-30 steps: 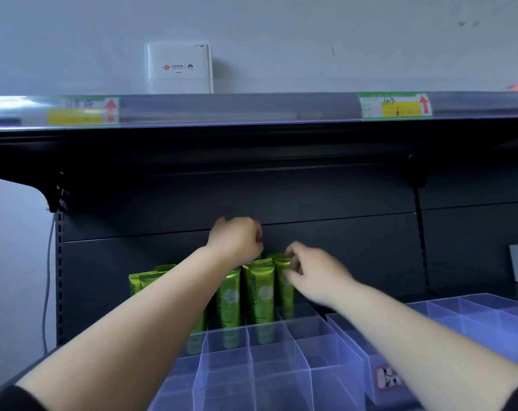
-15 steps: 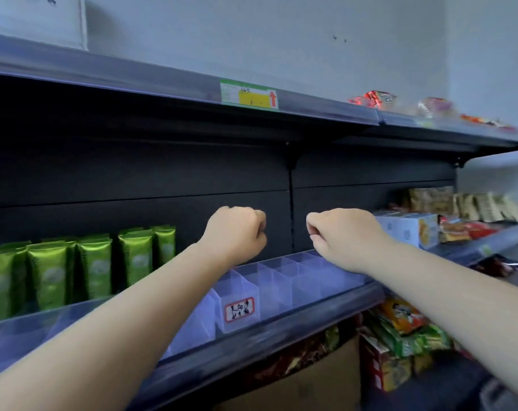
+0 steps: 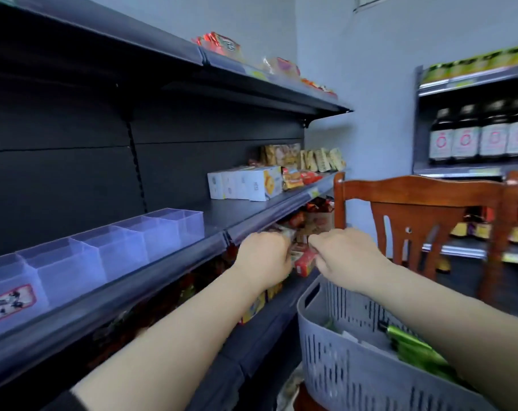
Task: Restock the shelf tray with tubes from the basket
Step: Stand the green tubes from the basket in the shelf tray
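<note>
A grey slotted basket (image 3: 334,366) sits at the lower right with green tubes (image 3: 414,348) lying inside it, partly hidden by my right forearm. A clear divided shelf tray (image 3: 127,247) stands on the dark middle shelf at left; the compartments in view hold nothing. My left hand (image 3: 263,256) and my right hand (image 3: 346,253) hover side by side in front of the shelf edge, above the basket's far rim. Both have curled fingers and hold nothing that I can see.
A brown wooden chair (image 3: 423,203) stands behind the basket. White boxes (image 3: 245,182) and snack packets fill the right end of the middle shelf. Red packets (image 3: 305,259) lie on the shelf below. Dark bottles (image 3: 483,134) line a rack at far right.
The view has swung right and down, away from the green tubes standing in the tray, toward the basket. Both hands pulled back from the tubes and moved right, fingers staying curled.
</note>
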`<control>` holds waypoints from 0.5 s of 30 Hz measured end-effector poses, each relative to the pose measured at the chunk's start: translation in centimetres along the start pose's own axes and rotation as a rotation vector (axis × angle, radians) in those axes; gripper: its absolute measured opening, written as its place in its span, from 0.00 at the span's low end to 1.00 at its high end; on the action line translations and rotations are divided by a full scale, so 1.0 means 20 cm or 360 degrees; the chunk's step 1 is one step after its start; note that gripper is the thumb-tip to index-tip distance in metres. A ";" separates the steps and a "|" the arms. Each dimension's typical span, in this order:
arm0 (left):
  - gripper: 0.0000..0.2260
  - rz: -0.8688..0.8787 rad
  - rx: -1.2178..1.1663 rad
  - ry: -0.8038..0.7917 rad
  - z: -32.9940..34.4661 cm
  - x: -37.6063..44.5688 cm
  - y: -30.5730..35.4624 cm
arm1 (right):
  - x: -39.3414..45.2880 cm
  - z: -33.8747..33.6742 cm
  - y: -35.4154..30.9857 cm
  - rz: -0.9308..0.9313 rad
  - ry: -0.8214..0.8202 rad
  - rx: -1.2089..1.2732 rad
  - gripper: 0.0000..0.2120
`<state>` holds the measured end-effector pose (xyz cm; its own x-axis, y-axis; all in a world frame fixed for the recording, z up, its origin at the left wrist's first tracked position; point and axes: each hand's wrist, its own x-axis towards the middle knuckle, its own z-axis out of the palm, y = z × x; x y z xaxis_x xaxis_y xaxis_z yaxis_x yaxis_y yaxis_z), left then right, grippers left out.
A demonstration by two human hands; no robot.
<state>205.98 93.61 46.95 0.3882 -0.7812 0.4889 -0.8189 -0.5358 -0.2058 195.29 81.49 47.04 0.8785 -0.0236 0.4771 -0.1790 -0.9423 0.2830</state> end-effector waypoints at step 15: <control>0.09 0.0091 -0.0546 -0.0597 0.81 0.36 0.57 | -0.46 0.69 0.56 0.0701 -0.0436 0.0171 0.06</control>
<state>206.38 76.69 34.40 0.4122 -0.9012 0.1340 -0.9104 -0.4019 0.0979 191.20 66.53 34.37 0.8166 -0.4976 0.2926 -0.5233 -0.8521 0.0113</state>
